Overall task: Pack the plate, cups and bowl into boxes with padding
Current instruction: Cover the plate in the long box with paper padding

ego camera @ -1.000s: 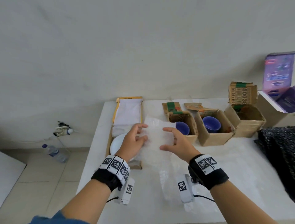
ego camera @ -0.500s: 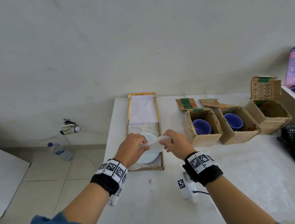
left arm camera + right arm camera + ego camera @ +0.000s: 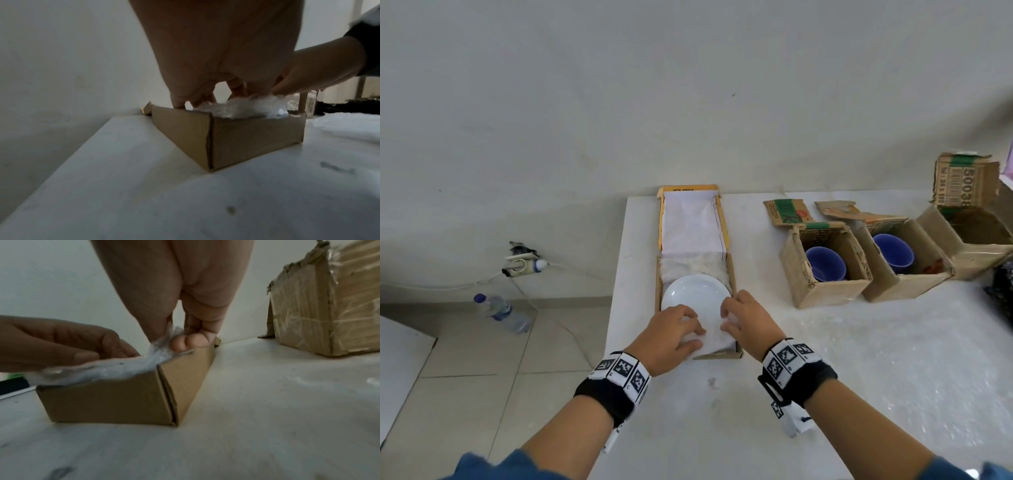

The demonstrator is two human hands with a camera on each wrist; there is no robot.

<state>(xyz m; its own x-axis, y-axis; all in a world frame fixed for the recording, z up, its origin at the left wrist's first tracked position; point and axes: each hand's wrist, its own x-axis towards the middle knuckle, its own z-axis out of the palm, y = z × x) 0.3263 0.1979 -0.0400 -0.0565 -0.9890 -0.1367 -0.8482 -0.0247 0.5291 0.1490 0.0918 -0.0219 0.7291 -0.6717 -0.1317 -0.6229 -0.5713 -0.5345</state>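
A white plate point(image 3: 693, 291) lies in a flat cardboard box point(image 3: 732, 270) lined with white padding, its lid folded back. My left hand point(image 3: 690, 329) and right hand point(image 3: 726, 320) each pinch a folded padding sheet point(image 3: 714, 337) over the near part of the plate. In the wrist views the sheet point(image 3: 246, 105) point(image 3: 115, 368) bulges above the box's near wall, with my left hand point(image 3: 205, 99) and right hand point(image 3: 180, 340) curled on it. Two blue cups point(image 3: 825, 262) point(image 3: 893, 248) stand in separate open boxes to the right. What the third open box point(image 3: 976, 240) holds I cannot make out.
Clear bubble wrap point(image 3: 893, 342) covers the table's right half. A dark object point(image 3: 1001, 291) sits at the right edge. The table's left edge point(image 3: 616, 291) runs close beside the plate box. A water bottle point(image 3: 500, 311) and a wall socket point(image 3: 520, 263) are on the floor side.
Both hands carried the padding sheet left from above the table to the plate box, folded it and lowered it onto the near part of the plate.
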